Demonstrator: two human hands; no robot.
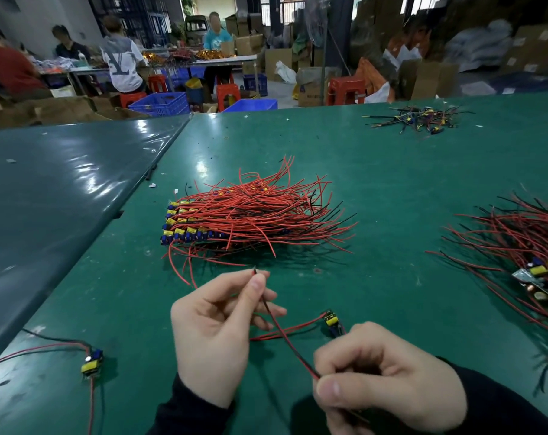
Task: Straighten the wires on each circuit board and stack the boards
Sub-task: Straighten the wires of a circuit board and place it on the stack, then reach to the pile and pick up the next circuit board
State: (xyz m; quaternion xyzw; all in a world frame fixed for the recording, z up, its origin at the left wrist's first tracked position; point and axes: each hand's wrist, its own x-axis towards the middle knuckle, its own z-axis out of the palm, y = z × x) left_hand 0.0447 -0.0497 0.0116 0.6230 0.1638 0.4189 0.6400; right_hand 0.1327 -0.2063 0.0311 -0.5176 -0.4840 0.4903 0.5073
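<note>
Over a green-covered work table, the person's left hand pinches the tip of a thin red-and-black wire pair, while the right hand, at 5 o'clock, grips the wire's lower end. A small yellow-and-blue circuit board lies just beyond the right hand. A stack of boards with red wires sits at 12 o'clock

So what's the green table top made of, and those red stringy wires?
The table top looks like a smooth plastic or vinyl sheet: it is glossy, mirrors the lights, and shows scuffs. The red wires seem to be thin metal inside a soft, shiny plastic coat: they bend and curl freely; the metal itself is too small to see.
</note>
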